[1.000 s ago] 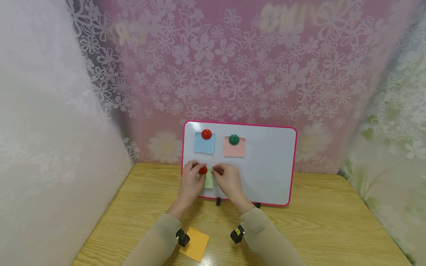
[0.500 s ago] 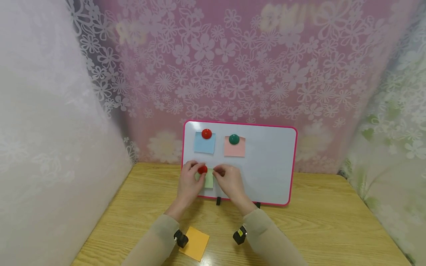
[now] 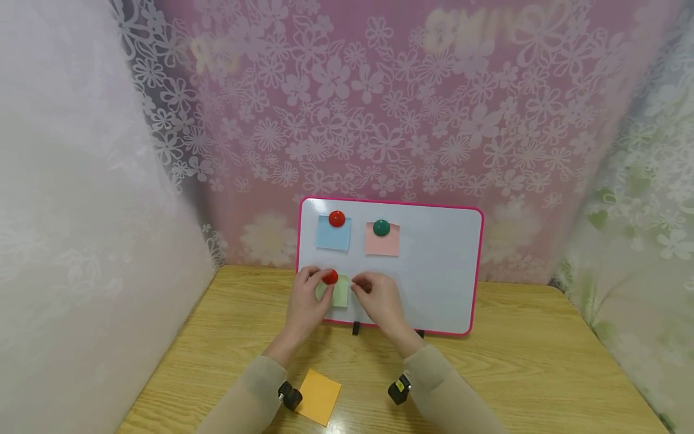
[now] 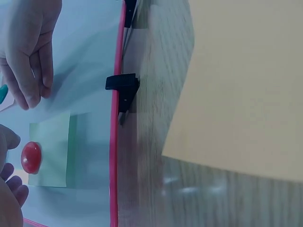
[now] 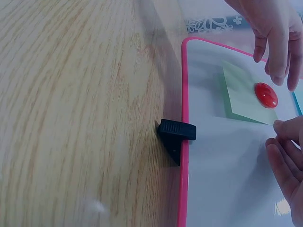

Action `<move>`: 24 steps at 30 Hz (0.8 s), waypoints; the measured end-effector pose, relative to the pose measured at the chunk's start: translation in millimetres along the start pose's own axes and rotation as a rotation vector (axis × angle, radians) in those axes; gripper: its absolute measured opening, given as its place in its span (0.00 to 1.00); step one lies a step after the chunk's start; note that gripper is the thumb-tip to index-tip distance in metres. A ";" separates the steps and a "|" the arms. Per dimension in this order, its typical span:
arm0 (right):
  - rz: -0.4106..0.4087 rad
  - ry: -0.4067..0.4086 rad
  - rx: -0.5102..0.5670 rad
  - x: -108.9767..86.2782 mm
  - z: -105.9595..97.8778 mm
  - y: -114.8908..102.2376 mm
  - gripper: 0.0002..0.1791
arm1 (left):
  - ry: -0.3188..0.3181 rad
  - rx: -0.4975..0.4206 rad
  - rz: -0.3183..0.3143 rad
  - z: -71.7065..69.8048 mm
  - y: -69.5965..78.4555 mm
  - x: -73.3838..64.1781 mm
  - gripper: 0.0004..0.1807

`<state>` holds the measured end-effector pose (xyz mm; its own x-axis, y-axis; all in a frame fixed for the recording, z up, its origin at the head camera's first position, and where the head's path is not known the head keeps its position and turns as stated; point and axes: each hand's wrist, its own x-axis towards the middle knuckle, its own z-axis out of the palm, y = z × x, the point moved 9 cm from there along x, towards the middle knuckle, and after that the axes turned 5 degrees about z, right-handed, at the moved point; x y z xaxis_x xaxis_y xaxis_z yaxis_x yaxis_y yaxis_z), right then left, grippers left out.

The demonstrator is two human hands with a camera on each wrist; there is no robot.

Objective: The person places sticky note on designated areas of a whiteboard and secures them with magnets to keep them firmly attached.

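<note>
A pale green sticky note point(image 3: 341, 292) lies on the whiteboard point(image 3: 434, 271) at lower left, under a red round magnet point(image 5: 266, 95). Beside the magnet is my left hand point(image 3: 308, 300), its thumb and fingers spread loosely and apart from the magnet in both wrist views. My right hand point(image 3: 378, 300) hovers just right of the note, fingers bent loosely with nothing visible between them. In the right wrist view its thumb is close to the note's corner. Higher up are a blue note point(image 3: 332, 238) under a red magnet point(image 3: 337, 219) and a pink note point(image 3: 382, 244) under a green magnet point(image 3: 381, 228).
The pink-edged board stands on black clip feet point(image 5: 176, 132) on a wooden table point(image 3: 520, 361). An orange sticky note point(image 3: 320, 398) lies on the table near my left sleeve. A flowered curtain point(image 3: 379, 120) hangs behind.
My right hand has drawn away to the right from the green note's edge. My left fingers have eased slightly left, off the red magnet. Note and magnet stay in place.
</note>
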<state>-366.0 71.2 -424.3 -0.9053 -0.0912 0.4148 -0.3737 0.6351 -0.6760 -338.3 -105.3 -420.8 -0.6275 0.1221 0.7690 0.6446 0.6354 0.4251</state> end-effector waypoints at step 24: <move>-0.067 -0.018 -0.023 -13.8 -15.4 2.2 0.07 | -0.086 -0.036 -0.016 3.1 4.3 -14.6 0.17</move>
<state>-351.2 85.7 -422.1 -0.8822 -0.1477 0.4471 -0.4286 0.6449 -0.6328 -327.7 -102.0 -431.7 -0.6721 0.1782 0.7187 0.6483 0.6105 0.4549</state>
